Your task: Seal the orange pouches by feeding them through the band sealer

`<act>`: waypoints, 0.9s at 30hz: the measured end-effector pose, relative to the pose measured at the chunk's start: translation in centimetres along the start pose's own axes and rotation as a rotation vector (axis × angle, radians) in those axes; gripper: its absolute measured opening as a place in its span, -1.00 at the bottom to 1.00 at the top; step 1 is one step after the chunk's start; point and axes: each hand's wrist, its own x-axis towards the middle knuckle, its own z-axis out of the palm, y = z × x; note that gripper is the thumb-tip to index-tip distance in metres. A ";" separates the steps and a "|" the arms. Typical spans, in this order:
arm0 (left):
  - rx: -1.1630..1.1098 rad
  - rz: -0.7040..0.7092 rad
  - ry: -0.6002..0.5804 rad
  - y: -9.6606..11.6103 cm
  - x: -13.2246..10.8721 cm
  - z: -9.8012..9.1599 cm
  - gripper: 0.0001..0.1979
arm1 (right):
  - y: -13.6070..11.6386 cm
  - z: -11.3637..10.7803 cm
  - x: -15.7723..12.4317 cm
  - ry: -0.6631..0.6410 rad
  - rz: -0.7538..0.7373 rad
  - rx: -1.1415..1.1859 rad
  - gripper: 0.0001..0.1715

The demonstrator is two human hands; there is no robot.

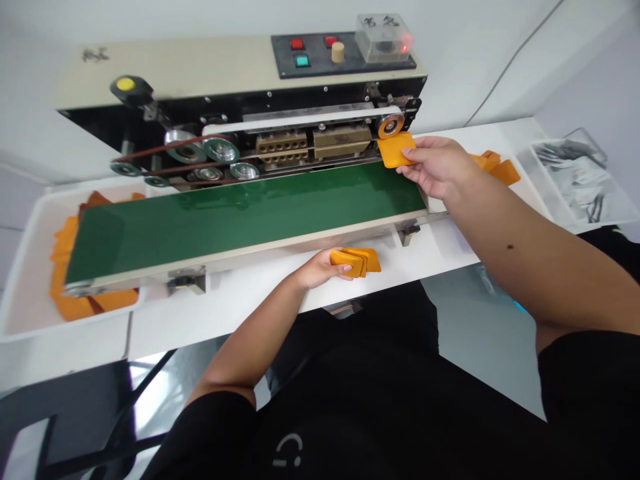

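My right hand (pixel 434 165) pinches one orange packet (pixel 397 150) between thumb and fingers. The packet's upper edge is up against the right end of a band sealing machine (pixel 320 137), just below its end roller (pixel 390 125), above the right end of the green conveyor belt (pixel 250 207). Whether the packet's edge is between the bands I cannot tell. Low in front of the belt, my left hand (pixel 323 269) is closed on a fanned stack of several orange packets (pixel 356 262), close over the white table.
At the belt's left end, a white bin (pixel 25 287) holds many orange packets. More orange packets (pixel 495 167) lie behind my right forearm. A clear tray (pixel 585 180) of silvery sachets stands far right. The machine's control panel (pixel 320 57) has coloured buttons and a knob.
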 end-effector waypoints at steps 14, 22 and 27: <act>-0.055 0.003 0.050 -0.5 0.0 0.0 -0.35 | 4.9 -3.7 -13.5 -0.003 -0.389 -0.251 -0.62; -0.058 0.008 0.057 -0.9 0.0 -0.2 -0.35 | 4.9 -1.6 -13.9 -0.129 -0.366 -0.281 -0.72; -0.052 0.020 0.065 -0.8 0.0 0.1 -0.35 | 2.5 4.9 -9.8 -0.371 -0.104 -0.229 -0.61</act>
